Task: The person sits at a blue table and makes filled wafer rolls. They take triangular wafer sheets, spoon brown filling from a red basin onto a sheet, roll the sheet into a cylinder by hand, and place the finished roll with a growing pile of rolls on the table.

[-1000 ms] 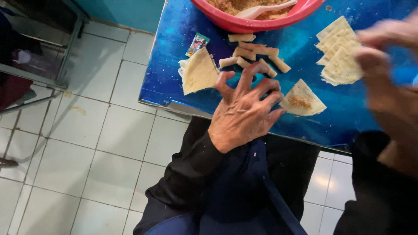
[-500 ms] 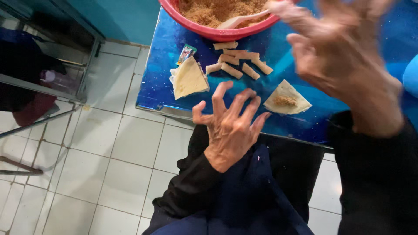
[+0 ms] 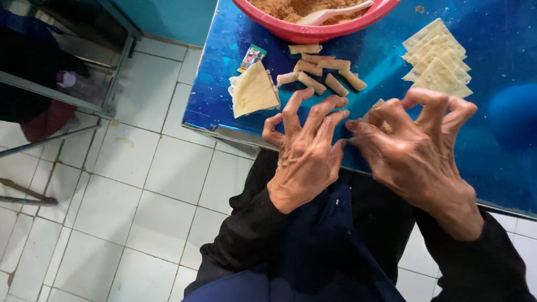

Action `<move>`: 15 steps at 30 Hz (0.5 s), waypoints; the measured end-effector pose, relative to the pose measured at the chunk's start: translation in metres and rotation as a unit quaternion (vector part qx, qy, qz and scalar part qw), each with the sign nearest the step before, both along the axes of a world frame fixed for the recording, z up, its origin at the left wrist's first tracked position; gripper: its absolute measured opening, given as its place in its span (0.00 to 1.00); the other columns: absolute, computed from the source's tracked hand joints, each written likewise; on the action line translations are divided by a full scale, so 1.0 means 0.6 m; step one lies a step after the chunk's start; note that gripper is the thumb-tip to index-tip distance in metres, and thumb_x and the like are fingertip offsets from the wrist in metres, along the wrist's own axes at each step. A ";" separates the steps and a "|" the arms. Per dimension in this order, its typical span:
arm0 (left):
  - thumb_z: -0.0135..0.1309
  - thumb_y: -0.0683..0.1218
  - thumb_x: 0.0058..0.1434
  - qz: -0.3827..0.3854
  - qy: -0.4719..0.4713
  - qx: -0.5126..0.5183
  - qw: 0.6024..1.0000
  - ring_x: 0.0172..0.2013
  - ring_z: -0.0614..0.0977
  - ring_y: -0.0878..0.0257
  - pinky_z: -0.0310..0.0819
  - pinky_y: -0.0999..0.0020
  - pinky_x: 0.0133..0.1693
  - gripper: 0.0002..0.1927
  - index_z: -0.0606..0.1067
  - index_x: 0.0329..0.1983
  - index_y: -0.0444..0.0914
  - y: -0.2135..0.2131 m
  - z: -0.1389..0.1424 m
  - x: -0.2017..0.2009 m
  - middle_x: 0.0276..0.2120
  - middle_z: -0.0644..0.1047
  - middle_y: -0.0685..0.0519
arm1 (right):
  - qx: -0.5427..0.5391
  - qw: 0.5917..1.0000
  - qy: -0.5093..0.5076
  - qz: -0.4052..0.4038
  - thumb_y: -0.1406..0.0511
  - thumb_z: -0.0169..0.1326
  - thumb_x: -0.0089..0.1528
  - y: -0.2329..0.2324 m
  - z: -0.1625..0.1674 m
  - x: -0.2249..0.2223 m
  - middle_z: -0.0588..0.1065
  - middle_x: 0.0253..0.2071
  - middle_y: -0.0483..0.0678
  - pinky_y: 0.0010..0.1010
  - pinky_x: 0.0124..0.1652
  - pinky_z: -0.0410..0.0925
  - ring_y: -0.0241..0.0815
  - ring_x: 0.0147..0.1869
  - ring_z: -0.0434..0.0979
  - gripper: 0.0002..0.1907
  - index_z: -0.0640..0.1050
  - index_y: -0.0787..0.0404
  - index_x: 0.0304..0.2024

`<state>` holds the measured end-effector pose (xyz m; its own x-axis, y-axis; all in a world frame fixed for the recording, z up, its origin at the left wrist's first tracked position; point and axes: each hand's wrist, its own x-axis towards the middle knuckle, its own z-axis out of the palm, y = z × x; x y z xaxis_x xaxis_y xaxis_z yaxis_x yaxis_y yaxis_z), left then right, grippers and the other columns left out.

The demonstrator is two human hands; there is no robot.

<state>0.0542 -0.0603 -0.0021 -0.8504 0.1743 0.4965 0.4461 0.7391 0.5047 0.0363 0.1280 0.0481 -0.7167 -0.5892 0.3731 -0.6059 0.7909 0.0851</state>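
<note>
Right hand (image 3: 417, 151) now beside left hand (image 3: 307, 154)

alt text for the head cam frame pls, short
Seen from above, a person's left hand and right hand, fingers curled, meet over a triangular pastry wrapper on a blue table. Beyond them lie finished rolls, two stacks of triangular wrappers, and a red bowl of crumbly filling with a spoon.

One red bowl (image 3: 313, 32) at the top, one white spoon (image 3: 330, 14) in it, six small rolls (image 3: 324, 70) under the bowl, two stacks of triangle wrappers (image 3: 254, 89), two hands (image 3: 307, 156).
</note>
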 end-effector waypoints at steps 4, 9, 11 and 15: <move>0.65 0.42 0.52 -0.002 0.003 0.006 1.000 0.72 0.58 0.50 0.47 0.45 0.62 0.28 0.74 0.58 0.41 -0.003 0.000 -0.001 0.66 0.68 0.59 | 0.013 1.000 0.005 -0.007 0.58 0.68 0.61 -0.008 -0.002 -0.010 0.77 0.44 0.35 0.52 0.54 0.49 0.47 0.59 0.60 0.07 0.86 0.48 0.40; 0.66 0.46 0.54 -0.014 -0.001 -0.014 1.000 0.72 0.59 0.53 0.47 0.41 0.61 0.24 0.75 0.54 0.43 -0.002 -0.004 0.000 0.64 0.70 0.62 | 0.034 0.998 0.031 -0.038 0.57 0.68 0.63 -0.007 -0.021 -0.012 0.78 0.43 0.35 0.49 0.57 0.49 0.44 0.62 0.61 0.06 0.85 0.49 0.38; 0.66 0.48 0.54 -0.020 -0.001 -0.012 1.000 0.71 0.60 0.54 0.46 0.39 0.60 0.23 0.76 0.53 0.43 0.001 -0.005 0.000 0.62 0.71 0.62 | 0.008 0.998 0.019 -0.053 0.55 0.68 0.63 -0.002 -0.031 -0.009 0.78 0.42 0.38 0.49 0.57 0.49 0.46 0.61 0.62 0.10 0.85 0.52 0.39; 0.66 0.50 0.56 -0.012 0.005 0.004 1.000 0.69 0.60 0.53 0.46 0.37 0.58 0.22 0.77 0.53 0.44 0.011 -0.008 -0.003 0.57 0.74 0.62 | -0.117 0.990 -0.023 -0.079 0.59 0.67 0.64 0.011 -0.050 0.004 0.78 0.43 0.40 0.47 0.58 0.50 0.48 0.62 0.61 0.08 0.85 0.53 0.42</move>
<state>0.0521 -0.0537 -0.0071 -0.8408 0.1910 0.5066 0.4691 0.7241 0.5056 0.0386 0.1346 0.0181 -0.8120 -0.3694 0.4518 -0.4723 0.8708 -0.1368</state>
